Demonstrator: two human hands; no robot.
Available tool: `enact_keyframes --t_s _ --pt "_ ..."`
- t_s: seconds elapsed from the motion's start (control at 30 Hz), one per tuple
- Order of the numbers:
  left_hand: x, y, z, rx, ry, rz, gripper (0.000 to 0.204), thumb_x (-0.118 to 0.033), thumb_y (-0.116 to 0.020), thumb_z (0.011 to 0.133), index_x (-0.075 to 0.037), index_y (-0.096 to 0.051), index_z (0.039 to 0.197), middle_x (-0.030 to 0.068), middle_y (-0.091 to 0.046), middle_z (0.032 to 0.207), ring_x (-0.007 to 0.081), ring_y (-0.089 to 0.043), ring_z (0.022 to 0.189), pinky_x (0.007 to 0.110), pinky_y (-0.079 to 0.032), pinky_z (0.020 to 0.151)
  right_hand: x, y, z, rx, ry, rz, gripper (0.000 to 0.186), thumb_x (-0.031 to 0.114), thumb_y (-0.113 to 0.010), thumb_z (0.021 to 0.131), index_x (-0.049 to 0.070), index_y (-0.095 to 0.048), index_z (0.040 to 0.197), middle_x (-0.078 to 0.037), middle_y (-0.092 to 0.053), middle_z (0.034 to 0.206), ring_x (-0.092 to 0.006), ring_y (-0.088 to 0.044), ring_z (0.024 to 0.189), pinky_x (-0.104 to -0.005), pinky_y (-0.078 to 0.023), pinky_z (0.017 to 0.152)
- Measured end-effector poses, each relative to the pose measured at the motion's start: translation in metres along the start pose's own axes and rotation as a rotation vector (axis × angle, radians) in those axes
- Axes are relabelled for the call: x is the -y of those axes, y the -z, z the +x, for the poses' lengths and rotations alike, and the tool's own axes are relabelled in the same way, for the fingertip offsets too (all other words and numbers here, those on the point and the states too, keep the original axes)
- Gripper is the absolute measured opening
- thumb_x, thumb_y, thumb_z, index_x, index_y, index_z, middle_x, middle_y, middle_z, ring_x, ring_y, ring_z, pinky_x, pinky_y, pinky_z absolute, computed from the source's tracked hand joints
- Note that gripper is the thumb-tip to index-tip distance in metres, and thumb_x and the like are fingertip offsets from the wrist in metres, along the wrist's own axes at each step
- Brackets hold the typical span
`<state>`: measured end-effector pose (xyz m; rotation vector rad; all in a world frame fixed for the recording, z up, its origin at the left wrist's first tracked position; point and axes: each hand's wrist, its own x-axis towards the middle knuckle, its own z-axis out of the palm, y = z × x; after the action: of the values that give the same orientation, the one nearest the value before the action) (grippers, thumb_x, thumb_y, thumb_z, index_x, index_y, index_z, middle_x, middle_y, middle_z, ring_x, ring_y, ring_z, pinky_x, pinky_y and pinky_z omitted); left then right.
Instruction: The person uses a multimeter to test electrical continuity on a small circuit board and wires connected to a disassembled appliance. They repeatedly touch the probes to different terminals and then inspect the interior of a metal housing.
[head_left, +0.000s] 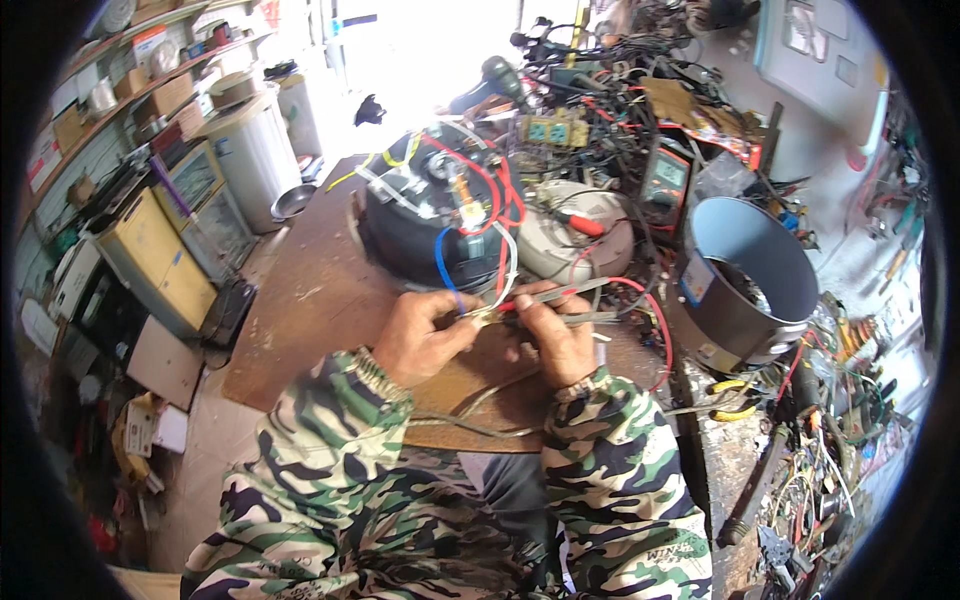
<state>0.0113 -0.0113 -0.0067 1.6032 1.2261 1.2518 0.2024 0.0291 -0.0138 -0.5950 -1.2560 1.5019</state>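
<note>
In front of me, on the brown wooden table (300,325), sits a round black appliance (405,225) with its wiring exposed. Red, white and yellow-green wires loop over it. A blue wire (443,262) and a white wire (512,265) run down from it to my fingertips. My left hand (425,338) is closed, pinching the wire ends between thumb and fingers. Close beside it, my right hand (557,335) is closed on wires too; a red piece and long grey strips (575,292) show at its fingers. Where the ends meet is too small to make out.
Behind lies a pale round lid-like part (570,225) with a red probe handle (586,226). A multimeter (665,180) stands near a grey pot (745,265). Tangled cables crowd the back and right. Below my hands a cord (470,428) crosses the table. Shelves (130,50) line the left.
</note>
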Motion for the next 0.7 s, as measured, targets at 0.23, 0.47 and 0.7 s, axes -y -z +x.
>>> enact_keyframes --t_s 0.23,0.47,0.7 --pt "-0.0041 0.0015 -0.0029 -0.01 -0.001 -0.043 0.022 -0.007 -0.066 0.089 0.006 -0.068 0.107 0.0029 -0.068 0.077 0.0049 -0.059 0.066 0.021 -0.048 0.059 0.0045 -0.0024 0.0016 0.085 0.026 -0.017 0.03 0.022 -0.061 0.092 -0.007 -0.059 0.101 -0.012 -0.061 0.075 -0.0169 -0.058 0.057 -0.029 -0.05 0.049" --pt "-0.005 0.0006 -0.0025 0.005 -0.003 -0.066 0.022 -0.007 -0.066 0.089 0.006 -0.068 0.106 0.0031 -0.068 0.078 0.0049 -0.06 0.067 0.021 -0.048 0.06 0.0021 0.002 0.0025 0.097 0.013 -0.006 0.029 0.021 -0.06 0.093 -0.007 -0.059 0.102 -0.013 -0.062 0.077 -0.0179 -0.059 0.059 -0.0297 -0.05 0.05" --pt "-0.0009 0.0047 -0.0046 -0.012 0.03 -0.069 0.022 -0.009 -0.066 0.089 0.005 -0.068 0.106 0.0014 -0.066 0.076 0.0042 -0.057 0.066 0.021 -0.047 0.06 0.0008 -0.0045 0.0028 0.059 -0.019 0.008 0.025 0.018 -0.06 0.092 -0.005 -0.06 0.101 -0.012 -0.062 0.079 -0.0179 -0.06 0.062 -0.0294 -0.049 0.049"
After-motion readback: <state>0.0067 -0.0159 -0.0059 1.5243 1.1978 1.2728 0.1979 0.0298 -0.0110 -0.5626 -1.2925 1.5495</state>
